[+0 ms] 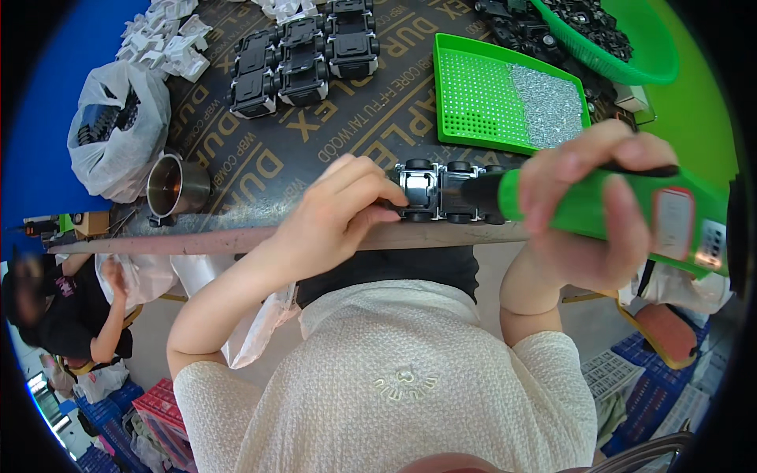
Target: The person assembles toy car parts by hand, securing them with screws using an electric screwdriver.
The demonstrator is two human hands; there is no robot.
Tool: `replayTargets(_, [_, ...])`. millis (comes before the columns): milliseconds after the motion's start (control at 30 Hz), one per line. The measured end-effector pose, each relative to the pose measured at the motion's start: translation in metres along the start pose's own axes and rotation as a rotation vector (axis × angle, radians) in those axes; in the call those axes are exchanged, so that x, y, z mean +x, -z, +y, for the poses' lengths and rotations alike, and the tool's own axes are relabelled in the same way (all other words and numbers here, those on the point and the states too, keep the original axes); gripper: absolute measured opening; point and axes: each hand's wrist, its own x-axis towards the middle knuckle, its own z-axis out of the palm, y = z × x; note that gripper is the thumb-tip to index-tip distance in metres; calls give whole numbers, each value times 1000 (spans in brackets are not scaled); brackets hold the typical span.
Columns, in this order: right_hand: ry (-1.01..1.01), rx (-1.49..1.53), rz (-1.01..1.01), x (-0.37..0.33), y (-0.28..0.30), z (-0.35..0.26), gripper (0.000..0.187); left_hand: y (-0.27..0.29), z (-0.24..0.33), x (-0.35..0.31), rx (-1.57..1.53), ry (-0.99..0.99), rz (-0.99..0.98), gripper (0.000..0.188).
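Observation:
A row of small black-and-white toy cars (417,189) lies along the near table edge, wheels at their sides. At the row's left end, my left hand (347,206) is closed in a pinch, its fingertips against the first car. My right hand (599,193) wraps round a green power screwdriver (666,211), held level above the table's right side. Its dark nose (479,194) points left over the row and hides part of the right-hand cars. Whether the tip touches a car cannot be seen.
Further back stand several more toy cars (303,59). A green tray (445,94) holds small silver screws; behind it is a green basket (658,67) of black parts. On the left are a bag of black parts (150,142), a metal cup (189,185) and white parts (165,39). Another person (75,307) sits left.

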Motion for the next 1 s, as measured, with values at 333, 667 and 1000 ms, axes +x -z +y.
replayTargets(333, [2, -230, 148, 45, 56, 39, 18, 4, -17, 8, 298, -261, -123, 25])
replayTargets(667, [13, -373, 141, 49, 56, 55, 14, -17, -19, -1, 12, -78, -93, 42])
replayTargets(1000, [-43, -324, 145, 48, 50, 54, 13, -23, -17, -2, -69, 61, -31, 50])
